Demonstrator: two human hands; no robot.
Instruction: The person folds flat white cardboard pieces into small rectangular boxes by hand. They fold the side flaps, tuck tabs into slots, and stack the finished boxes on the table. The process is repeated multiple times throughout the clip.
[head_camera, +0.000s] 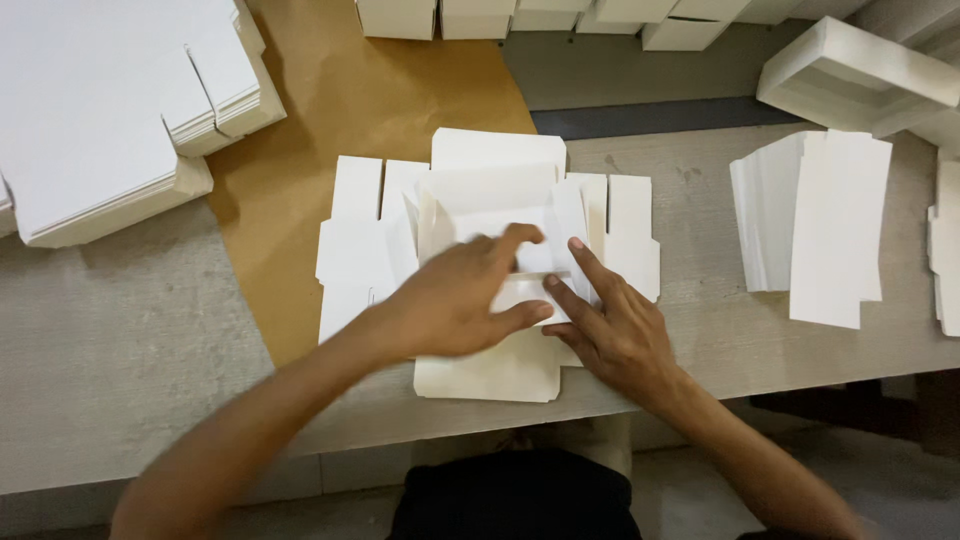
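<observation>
Two hands on one flat box blank (487, 372) at counter (120, 330) centre: left hand (455, 300) and right hand (610, 330) press open-fingered on inner flaps, gripping nothing. Side walls half-raised, outer flaps flat; folding looks barely started.

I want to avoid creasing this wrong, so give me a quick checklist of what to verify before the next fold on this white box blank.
1. Left hand on the box blank: ok.
2. Right hand fingers at the raised centre panel: ok.
3. Blank lies flat on the brown paper and table: ok.
4. Side flaps clear of both hands: ok.
5. Tab seated in its slot: cannot tell, hands cover it.
6. Stack of blanks apart from the work: ok.
</observation>
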